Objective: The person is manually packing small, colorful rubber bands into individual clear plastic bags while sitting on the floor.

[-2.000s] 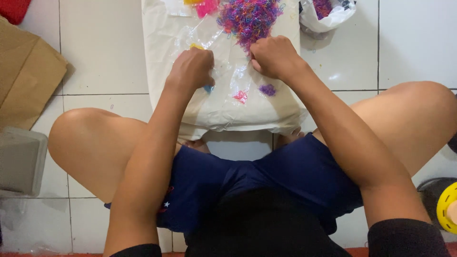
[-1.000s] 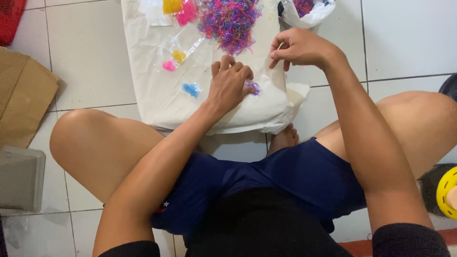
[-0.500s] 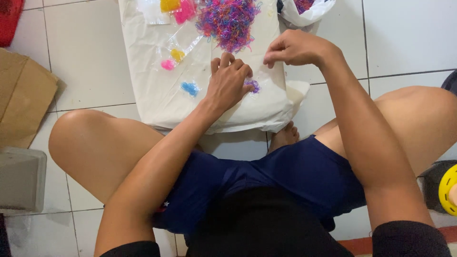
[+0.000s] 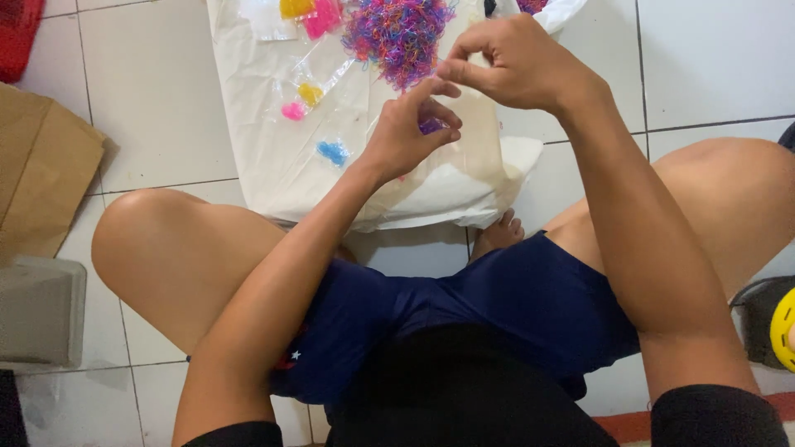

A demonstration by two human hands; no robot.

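Note:
My left hand is lifted off the white sheet and holds a small clear bag with purple elastic bands inside. My right hand meets it from above, thumb and forefinger pinched on the bag's upper edge. Just beyond both hands lies a heap of tiny pink, purple and orange elastic bands. On the sheet to the left lie small clear packets: a yellow one, a pink one and a blue one.
I sit cross-legged on white floor tiles with the sheet in front of my knees. More yellow and pink packets lie at the sheet's far edge. A white plastic bag stands top right. Brown cardboard and a grey box lie left.
My left hand has picked the purple packet up off the sheet. My right hand has moved up and left to pinch its top edge.

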